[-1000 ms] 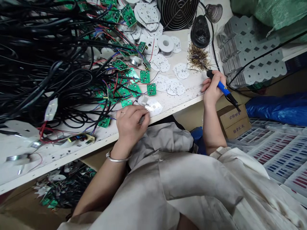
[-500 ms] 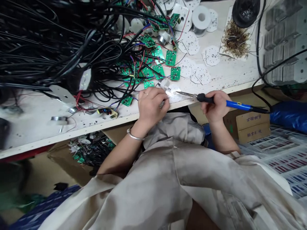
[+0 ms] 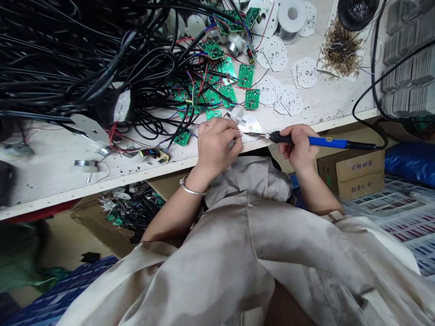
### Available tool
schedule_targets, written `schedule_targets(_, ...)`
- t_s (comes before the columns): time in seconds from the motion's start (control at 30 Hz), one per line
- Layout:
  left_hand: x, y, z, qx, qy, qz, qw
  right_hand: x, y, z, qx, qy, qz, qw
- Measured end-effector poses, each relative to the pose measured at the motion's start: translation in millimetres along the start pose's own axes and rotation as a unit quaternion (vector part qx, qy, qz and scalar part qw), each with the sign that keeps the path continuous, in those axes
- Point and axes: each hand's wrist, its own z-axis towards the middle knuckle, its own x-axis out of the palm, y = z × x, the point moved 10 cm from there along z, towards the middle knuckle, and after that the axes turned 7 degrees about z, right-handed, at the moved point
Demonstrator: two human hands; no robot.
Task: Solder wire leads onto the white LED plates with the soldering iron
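Note:
My right hand (image 3: 302, 147) is closed round the black grip of a soldering iron (image 3: 328, 142) with a blue handle. The iron's metal tip points left and lies close to the fingertips of my left hand (image 3: 219, 146). Those fingers are bent together at the bench's front edge around a small greyish part, mostly hidden, with thin wire ends showing beside it. Just beyond the tip lies a white circuit board (image 3: 252, 124). A silver and white cylindrical part (image 3: 235, 114) stands behind my left fingers, near several green circuit boards (image 3: 252, 98).
Black cables (image 3: 102, 81) heap across the left of the bench (image 3: 50, 181). White boards (image 3: 291, 100), a solder spool (image 3: 291, 20) and a stained pad (image 3: 341, 47) lie farther back. Stacked plates (image 3: 409, 68) stand right. A carton (image 3: 360, 174) sits below the bench, and the iron's cord loops right.
The soldering iron's tip has moved left and slightly down, closer to my left fingers. My right hand has shifted a little left with it. My left hand keeps its grip.

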Motion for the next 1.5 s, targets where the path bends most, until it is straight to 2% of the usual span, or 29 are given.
schedule_targets(0.23, 4.5, 3.0, -0.4, -0.013, 0.016, -0.002, 1.0, 0.6, -1.7, -0.4, 0.006, 0.02, -0.017, 1.0)
schedule_targets(0.6, 5.2, 3.4, 0.9, -0.027, 0.036, -0.002, 0.999, -3.1, -4.8, -1.7, 0.031, -0.009, -0.045, 0.998)
schedule_targets(0.73, 6.1, 3.9, 0.9, -0.03, 0.04, 0.002, 0.999, -14.1, 7.3, -1.6, -0.028, -0.065, -0.033, 0.997)
schedule_targets(0.87, 6.7, 4.6, 0.7, -0.033, 0.039, 0.002, 0.999, -36.6, 29.9, 4.1, -0.146, -0.136, 0.034, 0.979)
schedule_targets(0.93, 5.9, 3.7, 0.8, -0.028, 0.031, 0.004, 0.999, -49.1, 39.9, 9.1, -0.2, -0.166, 0.017, 0.965)
schedule_targets(0.97, 5.2, 2.9, 0.9, -0.024, 0.025, 0.005, 0.999, -51.2, 45.7, 12.5, -0.225, -0.166, -0.027, 0.96)
schedule_targets(1.07, 2.5, 0.1, 0.5, -0.005, 0.013, 0.006, 1.0, -38.0, 56.8, 24.4, -0.277, -0.101, -0.249, 0.922)
schedule_targets(1.17, -1.3, -2.9, -0.5, 0.017, 0.021, 0.014, 1.0, -23.0, 48.2, 33.4, -0.273, -0.016, -0.397, 0.876)
schedule_targets(1.33, -13.2, 1.3, -0.1, 0.014, 0.015, 0.068, 0.997, -15.5, 30.5, 35.9, -0.258, 0.061, -0.44, 0.858)
schedule_targets(1.5, -8.0, 7.5, 2.4, 0.011, 0.024, 0.064, 0.998, -27.8, 23.7, 38.4, -0.28, 0.044, -0.426, 0.86)
